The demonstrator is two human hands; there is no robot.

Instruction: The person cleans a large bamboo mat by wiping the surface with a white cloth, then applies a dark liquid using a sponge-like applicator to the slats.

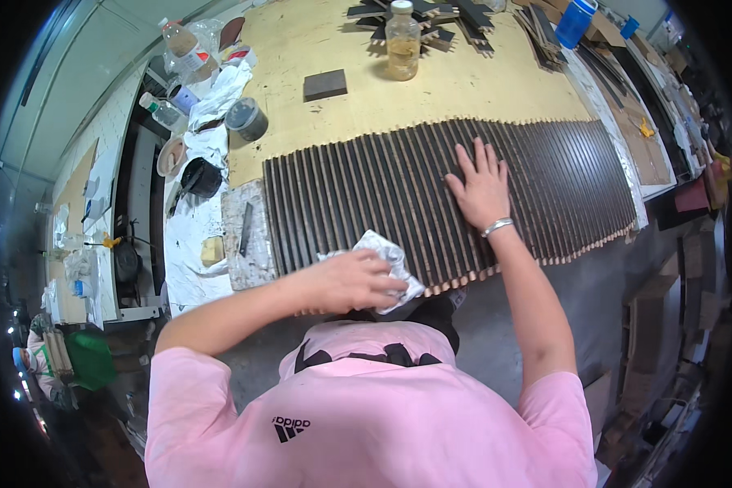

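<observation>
Near the middle of the frame, the left hand (352,281) covers part of the white cloth (393,256), so the cloth's full shape cannot be told. The right hand (484,191) hides stretches of the dark strips (358,199) beneath it. The top edge cuts off the desk (289,49); the jar (403,45) partly hides the dark pile (372,23). The pink shirt (366,431) runs out at the lower edge. At far left, another person (42,358) is too small and blurred to make out.
</observation>
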